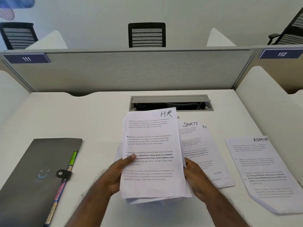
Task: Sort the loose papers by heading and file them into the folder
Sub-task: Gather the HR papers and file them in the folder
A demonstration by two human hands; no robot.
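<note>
You hold the HR-headed stack [152, 154]; SPORTS sheets [201, 149] lie beside it, the ADMIN sheet [265, 171] right, the closed grey folder [37, 174] left.

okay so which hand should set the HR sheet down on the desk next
Probably left: the left hand already pinches the HR sheet, with bare desk on its side.

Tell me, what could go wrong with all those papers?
The stack in both hands is uneven at the bottom, so a sheet might slip out. Only the HR heading on top shows, so other headings could get mixed in. The ADMIN sheet lies near the desk edge and might get knocked off.
</note>
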